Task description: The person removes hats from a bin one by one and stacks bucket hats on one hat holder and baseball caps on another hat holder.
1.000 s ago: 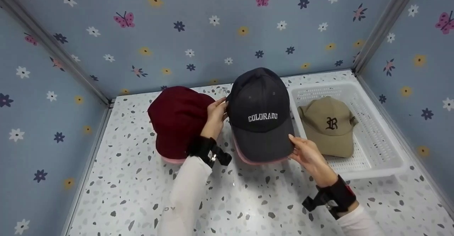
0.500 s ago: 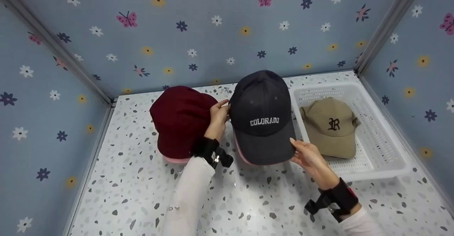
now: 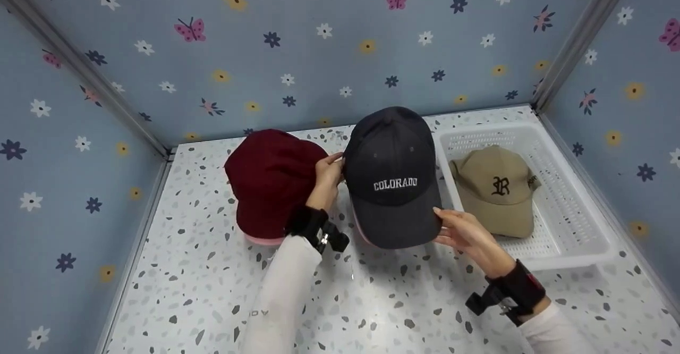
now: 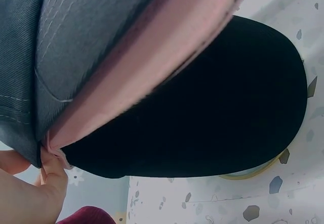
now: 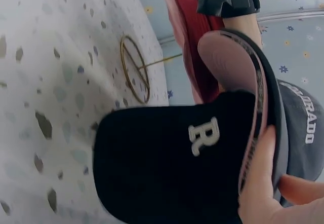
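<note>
A dark grey cap (image 3: 393,178) lettered COLORADO is at the centre, both hands on it. My left hand (image 3: 328,176) pinches its left side edge; the left wrist view shows the fingers (image 4: 53,171) at the lower edge. On the right front, my right hand (image 3: 467,232) pinches the brim, thumb on top and fingers beneath. A pink layer (image 5: 228,62) lies under the grey brim; whether it is a separate cap I cannot tell. Below it sits a black cap (image 5: 167,158) with a white R, hidden in the head view.
Left stands a maroon cap (image 3: 271,184) with a pink brim (image 3: 263,241) below. A white basket (image 3: 579,221) on the right holds a tan cap (image 3: 496,184). A gold ring base (image 5: 135,69) with a thin rod stands on the speckled tabletop (image 3: 202,290). Flowered panels (image 3: 319,56) enclose the back and sides.
The grey cap has come down slightly with both hands still holding it. My right wrist has shifted a little right. The head view has shifted slightly.
</note>
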{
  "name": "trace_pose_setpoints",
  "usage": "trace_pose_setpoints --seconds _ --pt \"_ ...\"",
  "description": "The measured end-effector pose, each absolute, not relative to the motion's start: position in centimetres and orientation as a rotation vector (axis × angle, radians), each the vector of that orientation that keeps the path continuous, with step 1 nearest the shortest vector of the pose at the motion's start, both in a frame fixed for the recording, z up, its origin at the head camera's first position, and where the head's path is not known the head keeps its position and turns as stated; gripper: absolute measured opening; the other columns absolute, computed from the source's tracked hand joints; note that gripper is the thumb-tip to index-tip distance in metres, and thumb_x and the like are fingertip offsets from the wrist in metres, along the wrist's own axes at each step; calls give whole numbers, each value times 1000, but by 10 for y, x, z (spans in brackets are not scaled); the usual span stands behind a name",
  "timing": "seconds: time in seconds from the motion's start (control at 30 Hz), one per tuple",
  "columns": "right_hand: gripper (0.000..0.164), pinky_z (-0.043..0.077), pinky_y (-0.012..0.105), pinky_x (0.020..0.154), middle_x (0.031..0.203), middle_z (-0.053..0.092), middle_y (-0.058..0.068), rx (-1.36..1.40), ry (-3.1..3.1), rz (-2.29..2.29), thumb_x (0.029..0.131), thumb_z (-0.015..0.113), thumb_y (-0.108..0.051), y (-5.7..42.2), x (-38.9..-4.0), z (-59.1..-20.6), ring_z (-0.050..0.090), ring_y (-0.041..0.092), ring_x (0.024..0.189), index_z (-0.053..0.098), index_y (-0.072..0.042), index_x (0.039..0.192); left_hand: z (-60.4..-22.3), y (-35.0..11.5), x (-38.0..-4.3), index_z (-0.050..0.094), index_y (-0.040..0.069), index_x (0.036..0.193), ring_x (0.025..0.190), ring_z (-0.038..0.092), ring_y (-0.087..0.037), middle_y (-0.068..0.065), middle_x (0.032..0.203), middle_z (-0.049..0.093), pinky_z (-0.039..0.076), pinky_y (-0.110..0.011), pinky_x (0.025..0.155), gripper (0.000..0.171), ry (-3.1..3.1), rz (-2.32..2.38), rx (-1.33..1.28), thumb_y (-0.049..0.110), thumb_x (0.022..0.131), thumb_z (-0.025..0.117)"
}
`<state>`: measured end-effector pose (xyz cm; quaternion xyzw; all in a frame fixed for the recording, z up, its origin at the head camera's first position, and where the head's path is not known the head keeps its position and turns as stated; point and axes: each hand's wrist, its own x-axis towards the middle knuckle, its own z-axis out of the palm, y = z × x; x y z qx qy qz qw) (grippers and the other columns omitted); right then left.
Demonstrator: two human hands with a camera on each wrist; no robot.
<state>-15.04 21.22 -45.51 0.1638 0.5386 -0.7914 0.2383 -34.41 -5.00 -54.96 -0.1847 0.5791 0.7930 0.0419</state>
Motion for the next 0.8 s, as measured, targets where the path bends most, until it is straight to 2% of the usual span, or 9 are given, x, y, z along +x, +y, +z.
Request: trace_pose_setpoints --seconds 0.1,0.2,0.3,0.37,0.47,0.57,0.67,0.73,0.8 --pt "21 51 30 74 83 63 5 377 1564 -2072 89 53 -17 223 -162 -450 63 17 77 52 0 101 -554 -49 -350 63 0 102 60 59 -15 -9 77 63 50 -25 53 24 1751 2427 -581 -3 79 54" --pt "22 50 30 76 85 64 4 292 1666 -2003 90 52 -22 233 -179 -444 62 16 79 53 -2 100 -563 -48 -360 62 1 107 68 60 -15 -8 89 64 50 -26 60 25 1734 2382 -643 2 83 55" --pt "25 49 31 79 85 62 5 239 1710 -2006 91 49 -25 239 -202 -436 61 16 80 52 -3 102 -573 -50 -368 65 1 100 69 61 -15 -8 87 64 51 -26 59 19 1709 2399 -631 3 83 55" --pt "27 49 30 79 84 62 5 257 1690 -2041 92 47 -23 239 -220 -430 61 16 78 49 -1 106 -576 -52 -371 67 2 92 66 60 -14 -6 82 64 50 -24 58 14 1676 2409 -625 3 83 56" --pt "39 49 28 76 83 59 5 313 1672 -2056 93 44 -24 236 -244 -423 60 14 75 41 3 120 -567 -52 -365 67 2 87 62 58 -13 -6 76 63 49 -24 55 13 1687 2393 -673 2 83 55" --pt "52 48 25 74 93 54 7 351 1626 -2041 94 38 -25 232 -261 -416 60 13 74 23 4 135 -542 -51 -347 67 3 84 62 57 -15 -6 76 62 49 -26 56 11 1703 2353 -720 3 83 55" --pt "57 47 23 72 102 46 9 373 1572 -2001 96 33 -26 231 -273 -413 58 12 75 10 1 140 -533 -50 -340 67 5 78 62 58 -15 -5 73 63 50 -26 57 13 1705 2350 -724 4 82 55" --pt "56 46 22 70 101 47 7 388 1564 -1972 96 31 -27 230 -278 -412 58 11 74 9 -1 140 -545 -51 -348 67 7 74 60 58 -15 -5 71 63 51 -26 56 13 1691 2374 -693 5 80 55" --pt "50 46 21 68 94 52 5 411 1570 -1956 96 32 -26 229 -282 -412 57 10 72 19 -3 138 -531 -49 -342 66 4 76 63 59 -17 -7 72 63 51 -28 58 17 1691 2352 -727 3 83 51"
